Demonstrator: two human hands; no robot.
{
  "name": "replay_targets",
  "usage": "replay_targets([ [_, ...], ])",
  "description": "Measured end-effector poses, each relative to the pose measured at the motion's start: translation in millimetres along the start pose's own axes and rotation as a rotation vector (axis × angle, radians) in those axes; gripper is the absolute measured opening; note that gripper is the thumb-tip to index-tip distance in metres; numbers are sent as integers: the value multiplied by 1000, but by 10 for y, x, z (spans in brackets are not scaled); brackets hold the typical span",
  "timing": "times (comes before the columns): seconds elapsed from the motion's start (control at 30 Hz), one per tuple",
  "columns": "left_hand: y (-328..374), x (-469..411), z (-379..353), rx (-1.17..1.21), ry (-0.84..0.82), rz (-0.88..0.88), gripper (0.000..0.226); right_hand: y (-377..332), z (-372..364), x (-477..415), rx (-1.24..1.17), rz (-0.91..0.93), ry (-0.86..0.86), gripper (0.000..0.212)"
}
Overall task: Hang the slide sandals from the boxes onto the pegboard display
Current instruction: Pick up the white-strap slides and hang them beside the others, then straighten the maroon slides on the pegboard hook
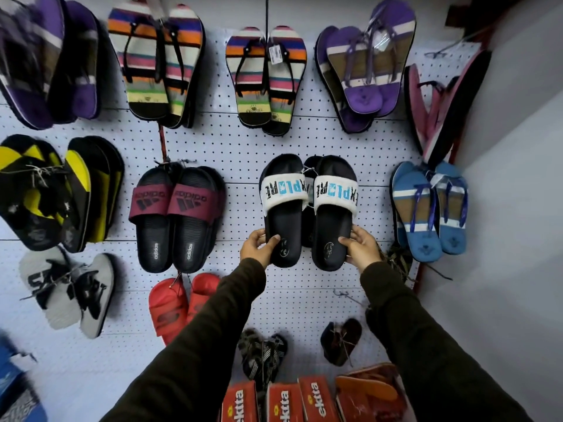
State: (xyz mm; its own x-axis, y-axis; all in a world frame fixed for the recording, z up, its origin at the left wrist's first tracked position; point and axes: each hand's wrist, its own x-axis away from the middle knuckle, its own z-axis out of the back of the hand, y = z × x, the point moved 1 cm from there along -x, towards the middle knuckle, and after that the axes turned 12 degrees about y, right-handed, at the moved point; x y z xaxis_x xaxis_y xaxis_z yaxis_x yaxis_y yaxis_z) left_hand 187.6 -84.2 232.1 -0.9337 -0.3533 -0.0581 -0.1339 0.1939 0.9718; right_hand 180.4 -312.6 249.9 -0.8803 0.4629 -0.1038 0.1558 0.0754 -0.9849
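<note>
Between both sets of fingers (274, 239), curled closed on the heels, a black slide pair (307, 208) lies against the pegboard (243, 147).

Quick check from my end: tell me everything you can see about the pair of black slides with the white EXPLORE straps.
The black slides are a pair with smooth, foam-like black soles and fuzzy white straps printed EXPLORE in black and light blue. They hang side by side, toes up and heels down, against the white pegboard, between maroon-strapped slides and blue flip-flops. A tag and tie sit between the straps. The left hand grips the left slide's heel, the right hand the right one's. Whether they sit on a hook is hidden.
</note>
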Motion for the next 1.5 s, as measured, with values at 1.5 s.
replay_targets([
  [1.5, 721, -408, 1254, -947, 350, -1001, 55, -8, -1678, 717, 575, 1077, -100, 58],
])
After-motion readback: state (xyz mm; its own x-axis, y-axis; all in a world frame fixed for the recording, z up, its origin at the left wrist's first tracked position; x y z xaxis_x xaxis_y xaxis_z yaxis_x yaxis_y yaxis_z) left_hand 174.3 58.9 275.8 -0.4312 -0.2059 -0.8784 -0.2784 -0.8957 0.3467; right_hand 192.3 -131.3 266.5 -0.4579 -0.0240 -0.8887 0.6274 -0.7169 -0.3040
